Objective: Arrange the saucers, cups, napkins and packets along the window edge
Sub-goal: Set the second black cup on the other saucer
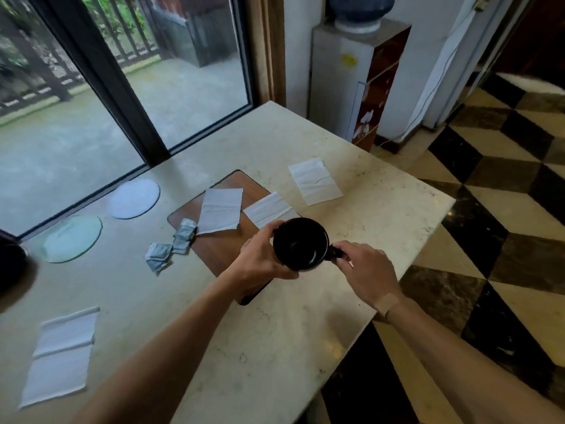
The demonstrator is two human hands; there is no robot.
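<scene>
A black cup (301,244) is held above the wooden tray (223,249). My left hand (260,255) wraps its left side, and my right hand (365,270) pinches its handle. Two glass saucers lie by the window: a bluish one (134,198) and a greenish one (72,238). Several grey packets (171,243) are scattered left of the tray. White napkins lie on the tray (220,209), at its right edge (269,209), further right (315,182) and near the front left (61,354).
The marble table (275,332) ends in an edge at the right, above a checkered floor (504,209). A dark object (12,270) sits at the far left edge. A water dispenser (357,81) stands behind the table's far corner.
</scene>
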